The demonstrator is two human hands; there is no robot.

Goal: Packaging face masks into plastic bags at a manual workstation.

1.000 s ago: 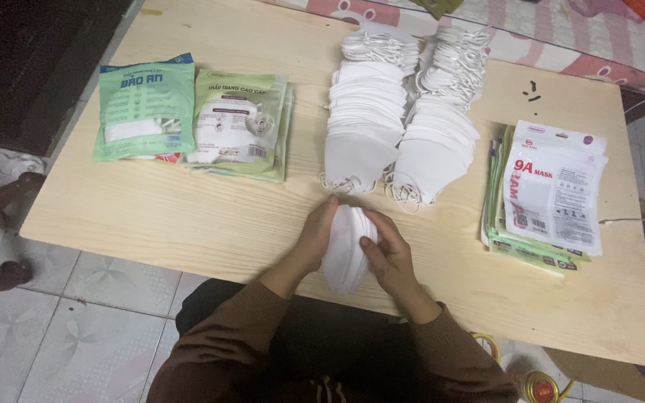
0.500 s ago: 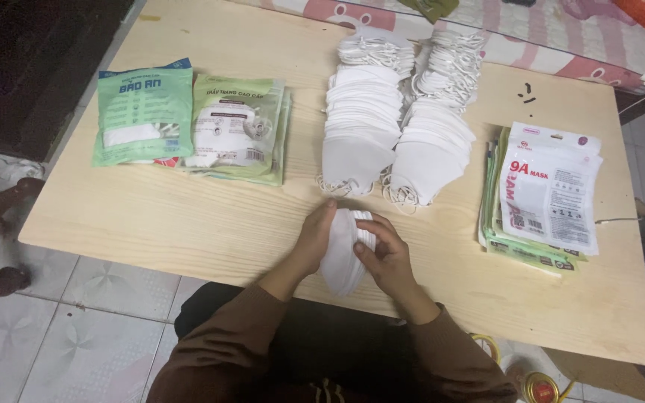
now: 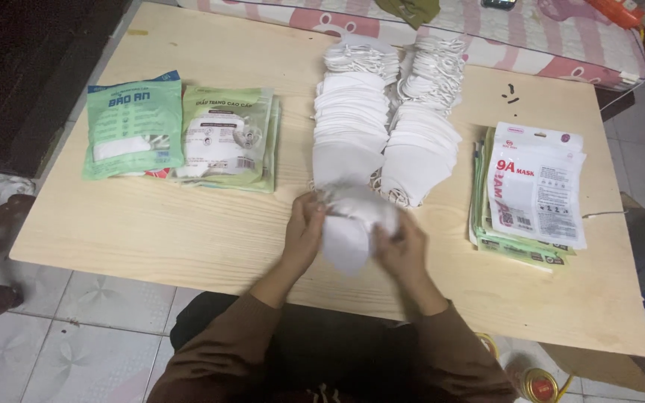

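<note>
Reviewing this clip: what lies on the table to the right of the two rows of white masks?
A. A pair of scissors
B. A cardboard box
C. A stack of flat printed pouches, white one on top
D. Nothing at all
C: a stack of flat pouches with a white printed one on top lies on the wooden table, right of the rows of white masks.

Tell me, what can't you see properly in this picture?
- Head view: how many white masks are held; the left hand and right hand cover the edges.
- Lower pouches in the right pouch stack; the top pouch hides them.
- Small dark bits on the table: too small.
</note>
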